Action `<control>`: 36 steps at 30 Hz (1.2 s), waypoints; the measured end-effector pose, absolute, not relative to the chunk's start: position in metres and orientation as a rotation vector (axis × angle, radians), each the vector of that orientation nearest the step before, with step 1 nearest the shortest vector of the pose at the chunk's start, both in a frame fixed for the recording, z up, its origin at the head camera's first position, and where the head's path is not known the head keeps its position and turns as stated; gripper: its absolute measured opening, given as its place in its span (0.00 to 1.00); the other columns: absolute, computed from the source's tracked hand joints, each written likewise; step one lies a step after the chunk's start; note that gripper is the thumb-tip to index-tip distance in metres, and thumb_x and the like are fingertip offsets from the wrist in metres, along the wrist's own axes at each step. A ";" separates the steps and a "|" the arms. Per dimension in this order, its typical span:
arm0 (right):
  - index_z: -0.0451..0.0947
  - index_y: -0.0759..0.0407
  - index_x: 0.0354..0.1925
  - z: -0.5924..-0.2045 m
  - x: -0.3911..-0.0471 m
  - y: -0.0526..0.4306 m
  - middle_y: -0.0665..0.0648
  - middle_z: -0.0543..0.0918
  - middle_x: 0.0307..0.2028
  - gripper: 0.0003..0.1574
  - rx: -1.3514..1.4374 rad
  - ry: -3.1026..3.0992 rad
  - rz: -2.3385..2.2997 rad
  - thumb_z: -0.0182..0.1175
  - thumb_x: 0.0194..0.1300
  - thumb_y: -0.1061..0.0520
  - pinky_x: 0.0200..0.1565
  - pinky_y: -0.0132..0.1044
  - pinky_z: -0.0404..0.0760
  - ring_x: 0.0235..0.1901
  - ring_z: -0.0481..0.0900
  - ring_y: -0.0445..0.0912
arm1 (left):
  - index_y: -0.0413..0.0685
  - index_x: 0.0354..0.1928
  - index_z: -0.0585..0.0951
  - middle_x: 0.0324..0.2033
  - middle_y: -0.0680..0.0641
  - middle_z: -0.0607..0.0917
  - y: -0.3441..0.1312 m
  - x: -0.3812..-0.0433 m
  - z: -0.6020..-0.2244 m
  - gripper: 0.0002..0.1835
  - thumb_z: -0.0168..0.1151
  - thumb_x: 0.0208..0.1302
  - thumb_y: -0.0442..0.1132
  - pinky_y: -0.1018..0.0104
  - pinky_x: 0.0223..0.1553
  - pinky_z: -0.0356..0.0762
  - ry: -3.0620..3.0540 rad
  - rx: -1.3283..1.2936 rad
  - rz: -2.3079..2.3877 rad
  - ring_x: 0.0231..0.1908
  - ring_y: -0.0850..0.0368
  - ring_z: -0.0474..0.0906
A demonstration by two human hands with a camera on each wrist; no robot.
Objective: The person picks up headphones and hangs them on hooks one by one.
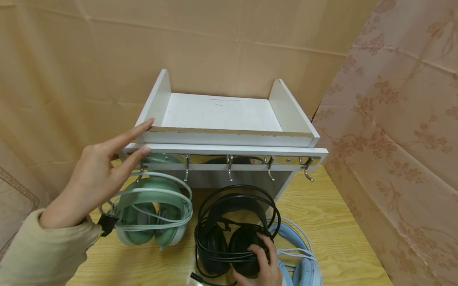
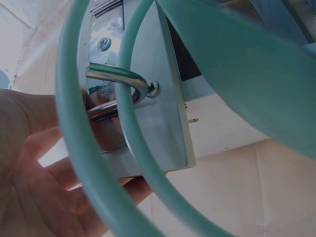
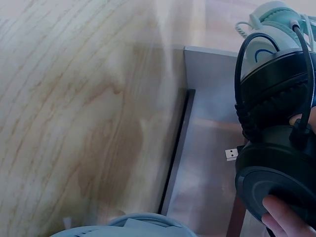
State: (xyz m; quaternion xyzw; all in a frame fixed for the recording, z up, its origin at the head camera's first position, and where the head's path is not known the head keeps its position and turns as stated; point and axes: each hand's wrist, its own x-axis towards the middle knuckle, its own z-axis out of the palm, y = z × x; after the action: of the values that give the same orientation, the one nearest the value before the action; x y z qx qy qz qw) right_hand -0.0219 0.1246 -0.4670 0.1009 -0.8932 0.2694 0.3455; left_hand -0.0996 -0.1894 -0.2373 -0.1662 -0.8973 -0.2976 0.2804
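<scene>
The left grip point(image 1: 91, 171) spreads against the white rack point(image 1: 222, 139), probably steadying it. The right grip point(image 1: 266, 268) clasps the black headphones point(image 1: 240, 238) from one side, likely for control.

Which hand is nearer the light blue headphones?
Right. The right hand holds the black headphones just beside the light blue headphones; the left hand is farther away, gripping the left end of the rack.
</scene>
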 end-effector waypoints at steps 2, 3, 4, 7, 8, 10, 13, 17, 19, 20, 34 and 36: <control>0.76 0.51 0.37 -0.466 -0.022 0.125 0.57 0.74 0.51 0.39 0.268 -2.312 0.719 0.80 0.21 0.46 0.24 0.28 0.77 0.37 0.79 0.52 | 0.69 0.63 0.69 0.17 0.49 0.74 -0.190 -0.100 -0.237 0.29 0.62 0.60 0.38 0.73 0.11 0.54 -2.406 -0.445 -0.798 0.10 0.69 0.53; 0.76 0.51 0.37 -0.465 -0.022 0.125 0.58 0.74 0.51 0.38 0.270 -2.310 0.722 0.80 0.22 0.46 0.25 0.28 0.77 0.38 0.79 0.52 | 0.69 0.63 0.69 0.17 0.49 0.74 -0.189 -0.100 -0.237 0.29 0.62 0.60 0.38 0.73 0.11 0.54 -2.406 -0.445 -0.796 0.10 0.69 0.53; 0.76 0.51 0.37 -0.465 -0.022 0.126 0.58 0.74 0.51 0.38 0.276 -2.302 0.730 0.80 0.23 0.45 0.25 0.28 0.77 0.38 0.79 0.53 | 0.69 0.63 0.69 0.17 0.49 0.74 -0.189 -0.100 -0.237 0.29 0.62 0.60 0.38 0.73 0.11 0.54 -2.406 -0.445 -0.797 0.10 0.69 0.53; 0.76 0.51 0.37 -0.463 -0.022 0.126 0.58 0.73 0.52 0.37 0.274 -2.308 0.723 0.79 0.24 0.45 0.25 0.28 0.77 0.39 0.79 0.53 | 0.69 0.63 0.70 0.16 0.50 0.73 -0.189 -0.100 -0.237 0.29 0.63 0.60 0.38 0.73 0.11 0.54 -2.401 -0.444 -0.801 0.10 0.69 0.53; 0.76 0.51 0.37 -0.462 -0.021 0.126 0.58 0.73 0.52 0.38 0.274 -2.307 0.725 0.80 0.24 0.45 0.24 0.28 0.77 0.38 0.79 0.53 | 0.69 0.63 0.70 0.17 0.49 0.74 -0.189 -0.100 -0.237 0.30 0.63 0.60 0.38 0.73 0.11 0.54 -2.399 -0.445 -0.807 0.10 0.69 0.53; 0.76 0.51 0.37 -0.460 -0.021 0.126 0.59 0.73 0.52 0.38 0.273 -2.308 0.732 0.80 0.24 0.45 0.24 0.29 0.77 0.39 0.79 0.53 | 0.69 0.62 0.70 0.20 0.48 0.76 -0.189 -0.100 -0.237 0.30 0.63 0.59 0.38 0.74 0.11 0.54 -2.393 -0.448 -0.819 0.10 0.70 0.53; 0.76 0.51 0.37 -0.457 -0.021 0.127 0.59 0.73 0.52 0.37 0.272 -2.304 0.727 0.79 0.25 0.43 0.26 0.30 0.78 0.39 0.79 0.53 | 0.69 0.62 0.70 0.19 0.49 0.75 -0.189 -0.100 -0.237 0.30 0.63 0.59 0.38 0.74 0.12 0.53 -2.391 -0.448 -0.819 0.10 0.70 0.52; 0.76 0.51 0.37 -0.454 -0.020 0.127 0.59 0.74 0.51 0.37 0.268 -2.295 0.723 0.79 0.25 0.42 0.28 0.32 0.79 0.40 0.78 0.53 | 0.69 0.62 0.70 0.16 0.51 0.70 -0.188 -0.100 -0.237 0.30 0.64 0.59 0.38 0.74 0.11 0.54 -2.388 -0.446 -0.809 0.10 0.70 0.53; 0.77 0.51 0.37 -0.452 -0.020 0.127 0.59 0.74 0.51 0.37 0.263 -2.291 0.717 0.79 0.25 0.41 0.28 0.33 0.80 0.39 0.79 0.53 | 0.69 0.62 0.70 0.15 0.52 0.70 -0.188 -0.100 -0.237 0.30 0.64 0.58 0.37 0.74 0.12 0.54 -2.383 -0.449 -0.807 0.10 0.70 0.54; 0.77 0.51 0.37 -0.452 -0.020 0.127 0.59 0.74 0.51 0.37 0.263 -2.285 0.720 0.79 0.25 0.41 0.28 0.33 0.80 0.39 0.79 0.53 | 0.69 0.62 0.70 0.15 0.52 0.70 -0.188 -0.100 -0.237 0.30 0.64 0.58 0.37 0.74 0.12 0.54 -2.382 -0.448 -0.806 0.10 0.70 0.54; 0.77 0.50 0.37 -0.443 -0.020 0.125 0.57 0.74 0.52 0.35 0.228 -2.270 0.719 0.78 0.27 0.43 0.27 0.31 0.78 0.41 0.78 0.53 | 0.68 0.62 0.71 0.12 0.53 0.67 -0.188 -0.100 -0.237 0.30 0.64 0.58 0.37 0.74 0.11 0.54 -2.374 -0.445 -0.810 0.10 0.71 0.54; 0.77 0.50 0.37 -0.443 -0.021 0.125 0.57 0.75 0.52 0.33 0.234 -2.259 0.719 0.76 0.31 0.40 0.27 0.31 0.79 0.41 0.78 0.53 | 0.68 0.62 0.71 0.13 0.53 0.68 -0.188 -0.100 -0.237 0.30 0.64 0.58 0.37 0.74 0.11 0.54 -2.376 -0.445 -0.812 0.10 0.70 0.54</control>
State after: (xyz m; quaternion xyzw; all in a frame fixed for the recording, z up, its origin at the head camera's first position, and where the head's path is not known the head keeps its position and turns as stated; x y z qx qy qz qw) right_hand -0.0211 0.1247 -0.4427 0.0912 -0.8808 0.2804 0.3706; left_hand -0.0997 -0.1883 -0.2375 -0.1670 -0.8913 -0.3044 0.2915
